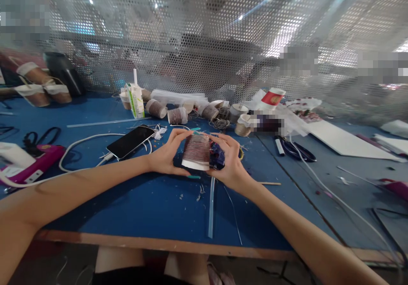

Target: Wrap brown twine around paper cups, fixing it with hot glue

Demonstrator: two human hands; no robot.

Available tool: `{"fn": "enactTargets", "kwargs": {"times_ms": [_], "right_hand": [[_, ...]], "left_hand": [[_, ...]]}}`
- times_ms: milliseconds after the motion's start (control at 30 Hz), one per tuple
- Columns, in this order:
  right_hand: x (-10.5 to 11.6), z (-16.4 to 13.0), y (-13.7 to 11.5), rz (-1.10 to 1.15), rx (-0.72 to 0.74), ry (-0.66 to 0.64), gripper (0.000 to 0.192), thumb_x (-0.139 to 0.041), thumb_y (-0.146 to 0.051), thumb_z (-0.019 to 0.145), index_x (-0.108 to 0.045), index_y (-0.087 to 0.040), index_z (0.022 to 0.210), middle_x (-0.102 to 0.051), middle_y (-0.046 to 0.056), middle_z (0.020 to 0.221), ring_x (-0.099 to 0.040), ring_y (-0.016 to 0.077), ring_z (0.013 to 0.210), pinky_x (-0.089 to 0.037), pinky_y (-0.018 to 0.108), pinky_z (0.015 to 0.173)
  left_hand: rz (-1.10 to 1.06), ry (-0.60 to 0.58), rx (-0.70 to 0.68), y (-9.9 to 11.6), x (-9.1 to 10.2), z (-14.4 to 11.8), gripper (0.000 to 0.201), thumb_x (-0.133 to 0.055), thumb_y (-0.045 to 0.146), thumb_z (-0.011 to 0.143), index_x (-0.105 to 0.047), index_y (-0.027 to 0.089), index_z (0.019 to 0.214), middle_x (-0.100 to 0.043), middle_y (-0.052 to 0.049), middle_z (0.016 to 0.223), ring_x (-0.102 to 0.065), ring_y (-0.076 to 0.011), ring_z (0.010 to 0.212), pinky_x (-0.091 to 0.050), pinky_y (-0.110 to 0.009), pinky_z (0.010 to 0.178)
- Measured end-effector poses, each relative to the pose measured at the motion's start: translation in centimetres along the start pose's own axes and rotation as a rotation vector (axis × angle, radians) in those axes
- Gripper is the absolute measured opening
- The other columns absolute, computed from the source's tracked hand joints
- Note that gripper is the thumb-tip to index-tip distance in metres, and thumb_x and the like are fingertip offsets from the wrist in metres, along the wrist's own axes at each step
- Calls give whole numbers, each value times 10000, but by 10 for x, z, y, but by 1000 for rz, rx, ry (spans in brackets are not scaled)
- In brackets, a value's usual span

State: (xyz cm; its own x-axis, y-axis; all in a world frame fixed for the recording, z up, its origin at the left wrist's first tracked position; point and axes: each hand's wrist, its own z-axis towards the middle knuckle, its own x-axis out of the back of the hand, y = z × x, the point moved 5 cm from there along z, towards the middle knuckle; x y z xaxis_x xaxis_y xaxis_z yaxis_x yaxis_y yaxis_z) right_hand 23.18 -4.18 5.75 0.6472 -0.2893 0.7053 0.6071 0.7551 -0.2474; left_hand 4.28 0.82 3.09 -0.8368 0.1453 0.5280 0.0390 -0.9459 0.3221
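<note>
Black phone [130, 141], carton [136, 101], thread spools [177, 115], scissors [295, 149] on blue table [143, 200].

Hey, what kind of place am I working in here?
Most likely a craft or handwork bench in a workshop. The blue worktable carries a row of thread spools, scissors and scattered offcuts, and both hands hold a wound spool. A perforated metal screen backs it.

Single head view – looks forward, down, close over blue table [134, 208].
</note>
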Motion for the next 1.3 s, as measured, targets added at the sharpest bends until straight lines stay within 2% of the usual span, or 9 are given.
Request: {"fn": "enactTargets", "kwargs": {"times_ms": [233,367,433,533,600,733,900,1067,1300], "right_hand": [[1,5,-10,-27,67,-6,891,-658,-131,797,-127,-294,1495,-381,177,1499,-410,345,1395,-405,619,1100],[13,11,-13,80,95,25,1042,-769,-357,768,-34,-316,1504,-170,177,1614,-319,360,1456,-403,608,1105],[23,14,-7,39,38,3,1048,-781,-491,727,-97,-285,1495,-231,191,1588,-391,371,1405,-425,595,1078],[39,17,12,-100,-177,-59,604,-596,-566,851,-435,-212,1313,-572,166,1292,-614,322,1123,-517,506,932],[48,18,23,-250,-322,-96,393,-437,-542,924,-564,-200,1071,-652,136,1057,-641,298,976,-532,453,819],[48,14,34,-516,-519,-309,389,-501,-584,833,-531,-200,884,-638,154,981,-619,346,962,-511,451,749],[39,7,30,-466,-561,-562,287,-558,-474,758,-492,-207,841,-603,134,960,-612,329,943,-499,435,761],[33,5,21,-510,-508,-660,270,-603,-282,649,-496,-180,875,-528,146,1014,-588,313,933,-489,377,707],[20,6,17,-700,-523,-599,205,-432,-251,807,-530,-132,942,-518,151,978,-574,249,802,-449,349,651]], "left_hand": [[157,3,-6,6,0,5,853,-747,449,764,-300,185,1441,-475,-179,1305,-494,-328,1261,-498,-543,1044],[153,63,29,5,1,3,752,-732,353,799,-339,187,1419,-490,-161,1287,-514,-298,1241,-537,-495,1013],[116,211,52,0,7,0,723,-722,352,813,-333,223,1409,-445,-141,1311,-499,-282,1259,-551,-475,999],[-38,454,61,-13,15,-6,803,-748,476,778,-257,332,1397,-354,-96,1359,-501,-246,1248,-566,-440,968],[-108,503,97,-23,15,-7,754,-728,514,791,-251,380,1358,-372,-70,1334,-521,-220,1221,-556,-437,980],[-54,488,177,-33,13,-7,757,-737,557,765,-271,334,1318,-400,-87,1288,-524,-237,1223,-533,-460,1021],[146,444,175,-22,15,-6,796,-718,598,753,-300,272,1346,-383,-113,1240,-513,-268,1165,-567,-484,954],[394,419,126,-9,21,-1,779,-713,517,782,-311,231,1385,-419,-117,1215,-484,-281,1145,-539,-504,975],[483,410,91,-3,22,2,735,-689,477,801,-324,207,1378,-429,-121,1214,-485,-269,1135,-537,-480,970]]}}
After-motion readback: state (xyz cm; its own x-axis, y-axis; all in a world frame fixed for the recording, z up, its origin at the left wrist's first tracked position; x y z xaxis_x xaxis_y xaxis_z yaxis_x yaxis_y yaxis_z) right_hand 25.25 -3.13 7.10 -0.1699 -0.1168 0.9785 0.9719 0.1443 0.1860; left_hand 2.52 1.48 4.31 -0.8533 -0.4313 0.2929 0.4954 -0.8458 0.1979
